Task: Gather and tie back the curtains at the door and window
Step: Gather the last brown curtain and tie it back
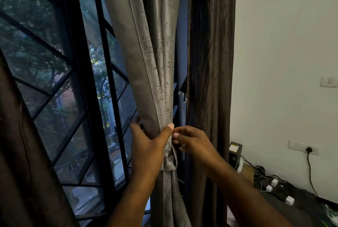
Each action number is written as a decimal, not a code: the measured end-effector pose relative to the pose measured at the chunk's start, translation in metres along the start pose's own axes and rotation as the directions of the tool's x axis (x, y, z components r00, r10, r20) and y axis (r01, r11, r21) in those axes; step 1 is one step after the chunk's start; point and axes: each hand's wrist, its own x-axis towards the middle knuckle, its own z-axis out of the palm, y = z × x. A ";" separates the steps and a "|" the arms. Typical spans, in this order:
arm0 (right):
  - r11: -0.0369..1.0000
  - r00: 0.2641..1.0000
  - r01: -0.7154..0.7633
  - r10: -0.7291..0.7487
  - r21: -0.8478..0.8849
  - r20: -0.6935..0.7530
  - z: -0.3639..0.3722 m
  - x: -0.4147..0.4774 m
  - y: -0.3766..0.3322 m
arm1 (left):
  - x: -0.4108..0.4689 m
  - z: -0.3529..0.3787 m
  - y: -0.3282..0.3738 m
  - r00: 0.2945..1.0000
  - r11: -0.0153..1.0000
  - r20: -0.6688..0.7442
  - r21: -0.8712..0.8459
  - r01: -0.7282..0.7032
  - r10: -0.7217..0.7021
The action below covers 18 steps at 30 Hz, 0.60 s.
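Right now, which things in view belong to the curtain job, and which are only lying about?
Job: grey curtain, gripped by left hand; tie band, pinched by right hand; brown curtain.
Lying about: wall switch; plugged socket; black box; floor cables with white adapters.

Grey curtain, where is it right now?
In the middle of the head view, the grey curtain hangs bunched between the window on the left and the brown curtain on the right, gripped by the left hand.
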 end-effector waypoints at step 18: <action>0.956 0.819 0.209 -0.286 -0.205 -0.497 -0.208 0.099 -0.119 | 0.094 0.181 0.053 0.950 0.946 0.021 0.090 -0.312 0.311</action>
